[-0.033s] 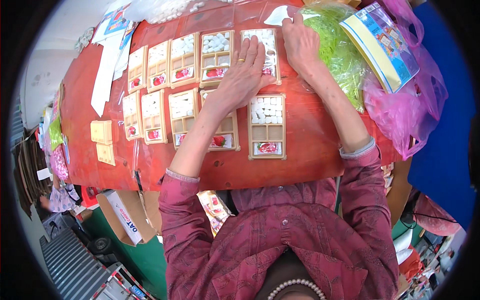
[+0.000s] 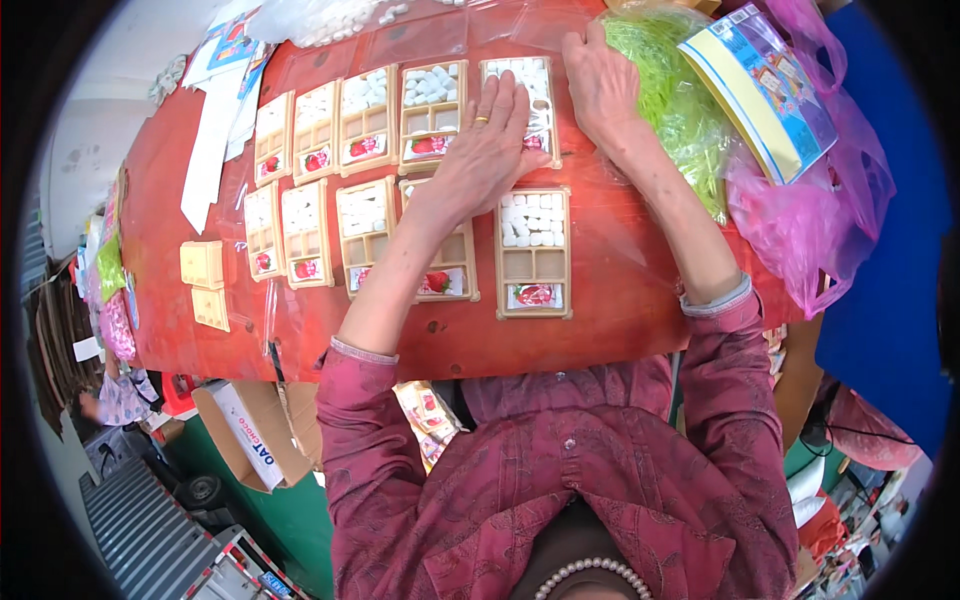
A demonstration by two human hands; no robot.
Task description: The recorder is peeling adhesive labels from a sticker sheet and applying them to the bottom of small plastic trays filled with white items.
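My left hand point(image 2: 485, 150), wearing a ring, lies with its fingers stretched out over the left side of a beige compartment tray point(image 2: 541, 70). White pieces like small marshmallows fill that tray's far part, and part of it is hidden under the hand. To its right, my right hand point(image 2: 605, 90) is curled, fingertips bent down beside the green shredded filler point(image 2: 650, 65); what it holds, if anything, is hidden. Nearer to me stands a similar tray point(image 2: 534, 265) with white pieces, two bare compartments and a strawberry-printed packet point(image 2: 536, 296).
Several more filled trays point(image 2: 366, 115) stand in two rows on the left of the red table point(image 2: 430, 345). Two small beige trays point(image 2: 203, 264) lie farther left. A pink plastic bag point(image 2: 800, 225) and a printed blue-and-yellow package point(image 2: 765, 90) sit at right.
The white, sheet-like piece that showed beyond my right hand's fingertips is no longer in view. Both hands have stayed in nearly the same place.
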